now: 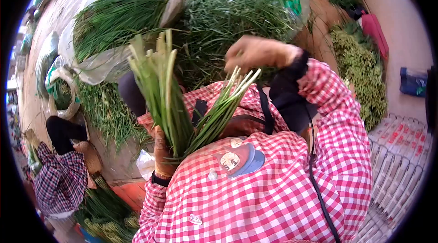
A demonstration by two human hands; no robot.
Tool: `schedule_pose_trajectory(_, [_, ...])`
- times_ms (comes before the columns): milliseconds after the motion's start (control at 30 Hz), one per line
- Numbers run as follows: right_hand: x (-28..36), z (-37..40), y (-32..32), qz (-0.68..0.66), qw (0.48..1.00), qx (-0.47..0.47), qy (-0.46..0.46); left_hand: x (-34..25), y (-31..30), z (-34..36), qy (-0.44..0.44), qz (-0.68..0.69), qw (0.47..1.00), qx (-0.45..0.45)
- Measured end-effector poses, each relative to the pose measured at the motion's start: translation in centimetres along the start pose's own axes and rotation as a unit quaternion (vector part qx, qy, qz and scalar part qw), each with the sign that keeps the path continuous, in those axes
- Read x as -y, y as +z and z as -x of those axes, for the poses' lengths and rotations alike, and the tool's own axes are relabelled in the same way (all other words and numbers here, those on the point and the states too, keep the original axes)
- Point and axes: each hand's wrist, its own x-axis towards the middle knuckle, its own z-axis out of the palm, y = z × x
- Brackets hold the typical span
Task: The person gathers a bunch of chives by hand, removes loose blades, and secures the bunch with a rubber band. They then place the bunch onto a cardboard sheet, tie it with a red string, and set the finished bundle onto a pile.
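My left hand (165, 151) is closed around a bunch of chives (175, 120), with the pale cut ends pointing up. The bunch splits into a thicker upright part and a thinner part leaning right, both close to my chest. My right hand (260, 53) is raised above a loose heap of green leaves (232, 12). Its fingers look curled but are smeared by motion, so whether anything is in them cannot be made out. Ahead on the left, long chives (121, 19) lie in an opened clear plastic bag (96, 72).
Loose leaves (107, 110) litter the floor on my left, near another person (61, 179) in a dark checked shirt. Yellow-green bundles (360, 69) lie along the right wall, with a blue object (413, 82) beyond. A slatted mat (397, 165) is at lower right.
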Motion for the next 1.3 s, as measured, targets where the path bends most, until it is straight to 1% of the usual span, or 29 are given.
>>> schedule_pose_trajectory(67, [-4.5,0.0,-4.2,-0.083,0.969,-0.226,-0.054,0.8,-1.6,0.0,0.012,-0.017,1.000,0.000])
schedule_pose_trajectory(100, [-5.4,0.8,-6.8,-0.035,0.946,-0.321,-0.008,1.0,-1.7,-0.2,0.017,-0.027,0.999,0.003])
schedule_pose_trajectory(133, [-3.5,2.1,-7.8,0.208,0.879,-0.399,0.156,0.1,-0.4,-0.3,0.033,-0.069,0.997,-0.001])
schedule_pose_trajectory(167, [-5.0,2.3,-8.4,0.412,0.767,-0.434,0.231,0.0,-0.5,-0.2,0.036,-0.107,0.994,-0.013])
schedule_pose_trajectory(233, [-2.7,3.3,-6.8,0.338,0.801,-0.470,0.151,-0.2,0.2,-0.5,0.036,-0.139,0.989,-0.030])
schedule_pose_trajectory(267, [-1.1,3.9,-5.4,0.301,0.814,-0.484,0.112,0.1,0.5,-0.7,0.048,-0.151,0.987,-0.038])
schedule_pose_trajectory(333, [1.2,4.0,-1.9,0.136,0.857,-0.487,-0.094,0.6,0.8,-0.8,0.070,-0.181,0.979,-0.057])
schedule_pose_trajectory(400, [3.9,4.2,1.0,0.036,0.890,-0.409,-0.197,0.8,1.2,-0.8,0.078,-0.194,0.976,-0.065])
schedule_pose_trajectory(467, [4.3,2.6,2.6,0.008,0.866,-0.424,-0.265,0.7,1.1,-0.9,0.093,-0.221,0.969,-0.056])
schedule_pose_trajectory(500, [4.7,2.0,3.0,0.026,0.834,-0.476,-0.277,0.6,1.9,-0.7,0.080,-0.203,0.974,-0.066])
schedule_pose_trajectory(533, [4.4,1.8,2.3,0.166,0.808,-0.469,-0.317,0.4,2.1,-0.6,0.075,-0.210,0.973,-0.061])
schedule_pose_trajectory(633, [4.2,0.9,3.3,0.277,0.839,-0.343,-0.320,0.3,1.5,-0.3,0.059,-0.239,0.969,-0.028])
schedule_pose_trajectory(667, [4.0,0.3,3.9,0.353,0.817,-0.331,-0.314,0.1,1.7,-0.4,0.054,-0.194,0.980,-0.004])
schedule_pose_trajectory(733, [5.1,0.5,4.3,0.455,0.820,-0.264,-0.225,-0.2,2.5,-0.3,0.042,-0.098,0.993,0.044])
schedule_pose_trajectory(767, [3.7,0.1,4.1,0.456,0.770,-0.316,-0.316,-0.2,1.4,-0.5,0.031,-0.143,0.988,0.057])
schedule_pose_trajectory(800, [3.6,0.2,3.9,0.471,0.769,-0.298,-0.314,-0.6,1.1,-0.6,0.011,-0.145,0.988,0.056])
schedule_pose_trajectory(867, [3.5,0.5,3.6,0.501,0.764,-0.268,-0.307,-0.3,1.7,-0.8,-0.037,-0.061,0.997,0.015])
schedule_pose_trajectory(900, [3.3,1.1,2.8,0.528,0.744,-0.270,-0.309,-0.3,1.1,-0.8,-0.022,-0.105,0.994,0.026])
schedule_pose_trajectory(933, [3.3,1.9,1.5,0.552,0.742,-0.271,-0.267,-0.1,-0.2,-1.2,-0.007,-0.147,0.988,0.037])
schedule_pose_trajectory(967, [1.5,1.3,0.0,0.557,0.673,-0.380,-0.304,0.0,-0.9,-1.4,0.007,-0.187,0.981,0.046])
schedule_pose_trajectory(1000, [0.9,1.8,-2.0,0.543,0.656,-0.435,-0.291,0.1,-0.7,-1.3,0.017,-0.191,0.981,0.041])
schedule_pose_trajectory(1033, [-0.5,2.1,-4.0,0.521,0.675,-0.472,-0.224,0.2,-0.3,-1.0,0.027,-0.195,0.980,0.034])
schedule_pose_trajectory(1067, [-1.2,2.3,-5.2,0.459,0.721,-0.517,-0.049,0.4,0.0,-0.8,0.038,-0.199,0.979,0.027])
schedule_pose_trajectory(1100, [-1.5,2.3,-5.8,0.484,0.714,-0.504,0.050,0.7,-0.1,-0.8,0.049,-0.167,0.984,0.030])
schedule_pose_trajectory(1167, [-1.7,2.6,-5.3,0.422,0.752,-0.504,0.040,0.5,-0.1,-0.6,0.061,-0.210,0.975,0.034])
schedule_pose_trajectory(1200, [0.4,3.1,-3.2,0.335,0.790,-0.508,-0.072,0.4,0.6,-0.4,0.060,-0.208,0.976,0.022])
schedule_pose_trajectory(1233, [3.3,3.7,-1.4,0.115,0.899,-0.421,-0.044,0.5,0.6,-0.4,0.068,-0.215,0.974,0.019])
schedule_pose_trajectory(1267, [6.0,4.5,0.2,-0.062,0.947,-0.314,-0.026,0.6,0.5,-0.4,0.072,-0.225,0.972,0.016])
schedule_pose_trajectory(1300, [6.4,4.1,1.8,-0.109,0.951,-0.284,-0.061,0.7,0.5,-0.3,0.077,-0.234,0.969,0.014])
